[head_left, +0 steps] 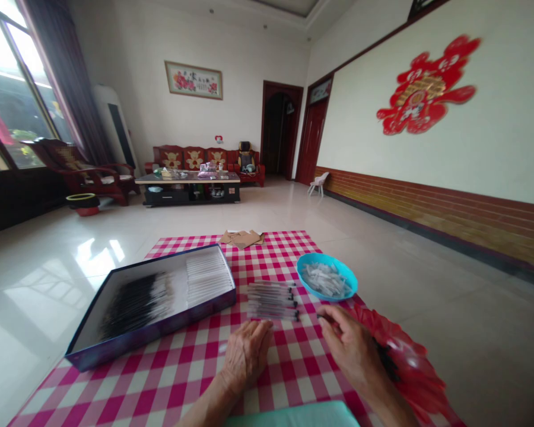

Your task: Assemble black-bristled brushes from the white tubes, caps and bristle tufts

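A: State the pose of each hand, left to right.

B: The left hand (248, 350) lies palm down, fingers bent, fingertips at the near edge of the row of clear tubes (272, 300). Whether it grasps a tube cannot be told. The right hand (345, 335) is turned inward; thumb and forefinger pinch a small dark piece (319, 316), right of the row.

A: Specify the parts, same order.

B: At left, the shallow dark-blue box (160, 331) sits at an angle, holding black-ended rods (131, 302) on its left side and white sticks (208, 276) on its right. At centre, the tubes lie side by side on the pink-and-white checked cloth (182, 379), dark ends to the right. Far right of them, the blue bowl (350, 277) contains short translucent pieces (324, 280). Near right, the red plastic bag (420, 362) lies beside the right hand.

A: Markings?

B: On the far wall, the framed picture (193, 80) carries dark characters beside red flowers; they are too small to read reliably.
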### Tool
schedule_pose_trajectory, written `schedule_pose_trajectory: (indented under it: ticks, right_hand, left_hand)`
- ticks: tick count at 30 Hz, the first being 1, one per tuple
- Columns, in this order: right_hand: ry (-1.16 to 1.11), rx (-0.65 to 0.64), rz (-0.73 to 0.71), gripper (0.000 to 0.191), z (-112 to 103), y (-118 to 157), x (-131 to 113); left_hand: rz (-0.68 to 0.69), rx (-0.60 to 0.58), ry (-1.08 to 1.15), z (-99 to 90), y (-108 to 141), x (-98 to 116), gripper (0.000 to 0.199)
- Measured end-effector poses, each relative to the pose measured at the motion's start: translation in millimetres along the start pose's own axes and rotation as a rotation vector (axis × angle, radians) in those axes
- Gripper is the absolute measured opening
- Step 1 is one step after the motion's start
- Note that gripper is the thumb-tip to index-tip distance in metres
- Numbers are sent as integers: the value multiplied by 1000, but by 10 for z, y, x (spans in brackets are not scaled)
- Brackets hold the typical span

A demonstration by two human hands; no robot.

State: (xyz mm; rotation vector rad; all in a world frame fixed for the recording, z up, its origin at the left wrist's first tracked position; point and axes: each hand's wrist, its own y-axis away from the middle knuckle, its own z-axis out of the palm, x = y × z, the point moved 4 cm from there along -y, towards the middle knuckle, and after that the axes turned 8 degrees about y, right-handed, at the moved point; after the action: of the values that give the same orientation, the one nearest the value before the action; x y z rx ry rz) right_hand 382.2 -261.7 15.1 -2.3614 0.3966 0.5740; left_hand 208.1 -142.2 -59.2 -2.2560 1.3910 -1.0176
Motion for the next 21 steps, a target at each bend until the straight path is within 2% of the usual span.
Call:
schedule_pose_trajectory:
  ticks: [3,6,9,11,13,15,17,19,21]
  right_hand:
    - [221,37,30,21,-254,56,399]
    - [390,33,47,20,-381,177,771]
    - [445,52,32,21,-409,261,899]
    - [413,103,13,23,-380,271,787]
    - [323,134,-31,24,-280,248,543]
    - [189,99,-109,21,-91,207,235]
    - [64,12,-156,20,158,164,-29]
    - [-31,-64,-163,20,406,130,-190]
    - [-93,-104,-153,19,605,108,-246]
  left_hand:
    - [16,4,9,-2,-4,14,22]
    - [33,2,30,-4,-11,35,23]
    - [49,12,60,-2,-20,47,25]
    - [55,14,85,6,-24,48,25]
    - [62,9,106,12,-26,51,24]
    - [77,4,116,9,-27,61,24]
    - [94,-1,123,-3,-29,74,25]
    - [112,-2,131,-15,-32,84,26]
    - [124,-6,142,-17,-37,86,26]
